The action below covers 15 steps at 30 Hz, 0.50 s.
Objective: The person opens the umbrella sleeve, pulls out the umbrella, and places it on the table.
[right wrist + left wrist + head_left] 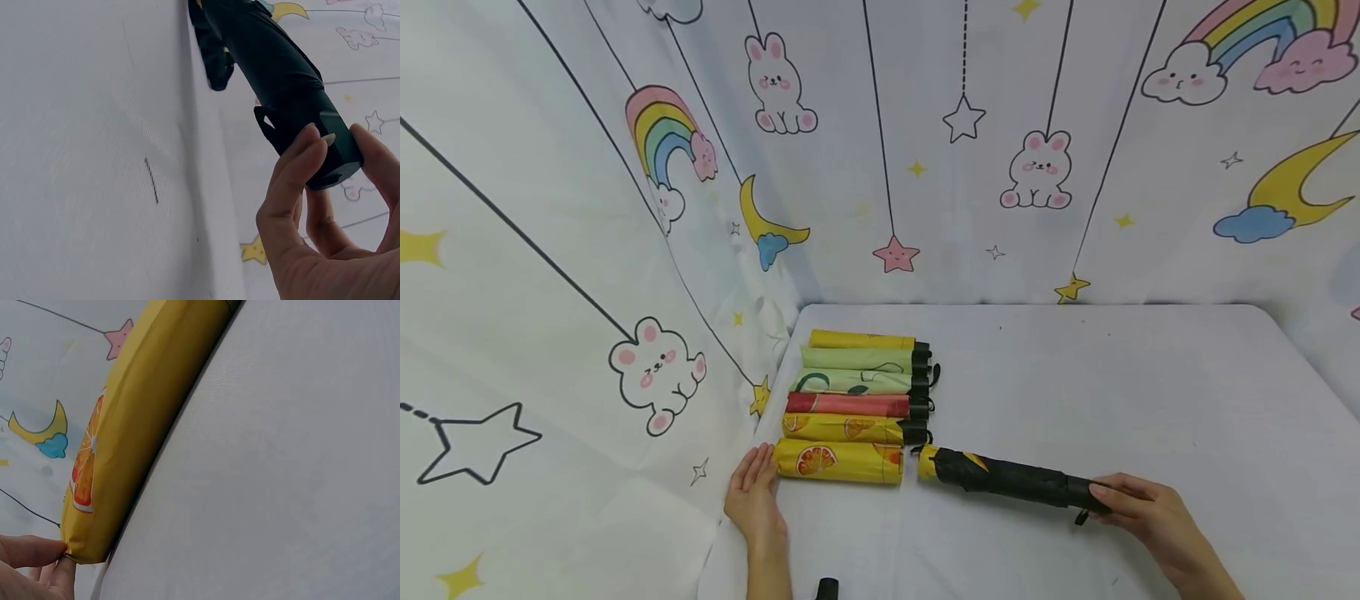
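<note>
My left hand (757,492) pinches the left end of a yellow umbrella sleeve (842,462) printed with orange slices. In the left wrist view, thumb and finger meet on the corner of this sleeve (134,431). My right hand (1138,504) holds a folded black umbrella (1007,477) by its handle end, with fingers and thumb around the handle (312,134) in the right wrist view. Yellow fabric shows at the umbrella's left tip, which sits just right of the sleeve's right end, a small gap between them. A black strap loop hangs near the handle.
Above the sleeve lies a stack of sleeved umbrellas side by side: orange-print yellow (842,428), red (850,406), green-patterned (857,382), light green (853,359) and yellow (861,340), black handles rightward. A black object (827,589) pokes in at the bottom edge of the white table (1075,375).
</note>
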Each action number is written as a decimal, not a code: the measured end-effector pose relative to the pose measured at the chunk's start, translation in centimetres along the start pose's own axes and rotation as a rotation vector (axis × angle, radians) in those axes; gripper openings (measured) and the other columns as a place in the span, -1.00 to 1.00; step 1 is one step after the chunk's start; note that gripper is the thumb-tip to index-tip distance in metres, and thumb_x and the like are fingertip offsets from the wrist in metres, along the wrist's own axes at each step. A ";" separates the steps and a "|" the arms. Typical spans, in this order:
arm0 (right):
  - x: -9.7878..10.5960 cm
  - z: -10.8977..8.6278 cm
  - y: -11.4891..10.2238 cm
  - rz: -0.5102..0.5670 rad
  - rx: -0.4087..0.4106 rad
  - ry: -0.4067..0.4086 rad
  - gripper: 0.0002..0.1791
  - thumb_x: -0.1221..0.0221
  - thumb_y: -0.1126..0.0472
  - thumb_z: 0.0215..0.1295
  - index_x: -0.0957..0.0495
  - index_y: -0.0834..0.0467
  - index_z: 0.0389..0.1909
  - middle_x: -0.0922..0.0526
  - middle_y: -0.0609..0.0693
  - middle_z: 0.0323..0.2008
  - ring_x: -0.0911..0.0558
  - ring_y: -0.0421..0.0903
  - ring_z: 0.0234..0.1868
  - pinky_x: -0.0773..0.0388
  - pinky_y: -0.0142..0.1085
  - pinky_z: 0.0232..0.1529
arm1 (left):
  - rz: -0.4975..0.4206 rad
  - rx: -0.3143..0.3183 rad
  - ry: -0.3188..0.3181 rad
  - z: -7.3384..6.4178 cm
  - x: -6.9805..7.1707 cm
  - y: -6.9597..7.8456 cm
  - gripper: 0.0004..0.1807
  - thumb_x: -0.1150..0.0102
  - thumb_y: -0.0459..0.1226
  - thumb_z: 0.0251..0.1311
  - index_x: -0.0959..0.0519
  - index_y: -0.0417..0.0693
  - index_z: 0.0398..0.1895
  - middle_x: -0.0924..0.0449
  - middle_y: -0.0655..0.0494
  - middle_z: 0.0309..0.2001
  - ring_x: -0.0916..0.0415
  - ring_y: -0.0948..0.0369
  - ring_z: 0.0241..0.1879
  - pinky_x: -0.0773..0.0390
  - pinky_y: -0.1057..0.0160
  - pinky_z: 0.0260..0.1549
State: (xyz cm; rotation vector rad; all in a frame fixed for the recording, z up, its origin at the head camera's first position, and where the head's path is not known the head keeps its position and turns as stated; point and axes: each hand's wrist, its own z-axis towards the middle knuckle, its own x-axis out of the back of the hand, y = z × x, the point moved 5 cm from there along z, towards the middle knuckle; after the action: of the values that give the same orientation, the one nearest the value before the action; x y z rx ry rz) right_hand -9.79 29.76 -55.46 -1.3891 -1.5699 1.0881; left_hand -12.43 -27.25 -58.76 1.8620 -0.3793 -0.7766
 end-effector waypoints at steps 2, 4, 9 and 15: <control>0.2 0.0 0.1 -0.013 -0.009 -0.002 -0.65 -0.23 0.22 0.51 -0.63 0.44 0.10 -0.73 -0.02 -0.04 -0.72 -0.06 -0.11 -0.73 -0.19 0.01 | 0.002 0.003 -0.003 0.1 0.0 0.0 -0.45 -0.20 -0.57 0.37 -0.39 -0.34 0.42 -0.61 -0.13 0.29 -0.65 0.17 0.20 -0.61 0.33 0.08; 0.4 0.1 0.2 -0.026 -0.010 -0.013 -0.65 -0.23 0.22 0.51 -0.64 0.42 0.09 -0.72 -0.04 -0.03 -0.72 -0.06 -0.09 -0.73 -0.19 0.01 | 0.003 0.005 -0.004 0.2 0.1 -0.1 -0.44 -0.20 -0.56 0.38 -0.39 -0.33 0.43 -0.60 -0.12 0.30 -0.64 0.16 0.22 -0.61 0.33 0.10; 0.8 0.3 0.5 -0.035 -0.033 -0.061 -0.68 -0.22 0.22 0.52 -0.66 0.38 0.10 -0.70 -0.07 0.00 -0.75 -0.04 -0.04 -0.72 -0.19 0.05 | 0.004 0.005 0.000 0.3 0.1 -0.1 -0.45 -0.19 -0.58 0.37 -0.40 -0.34 0.42 -0.60 -0.15 0.30 -0.64 0.15 0.21 -0.62 0.33 0.09; 1.3 0.2 0.8 -0.182 -0.093 -0.059 -0.54 -0.27 0.05 0.49 -0.63 0.28 0.23 -0.70 0.04 0.12 -0.78 0.02 -0.01 -0.70 -0.24 -0.01 | 0.011 0.006 0.009 0.2 0.1 -0.2 -0.45 -0.20 -0.57 0.37 -0.40 -0.34 0.41 -0.64 -0.09 0.26 -0.66 0.18 0.18 -0.63 0.35 0.07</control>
State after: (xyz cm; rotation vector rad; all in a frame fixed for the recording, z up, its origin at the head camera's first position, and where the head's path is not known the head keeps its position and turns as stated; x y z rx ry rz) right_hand -9.85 31.03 -56.31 -1.2552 -1.7719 0.9648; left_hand -12.46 -27.37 -58.99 1.8673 -0.3865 -0.7604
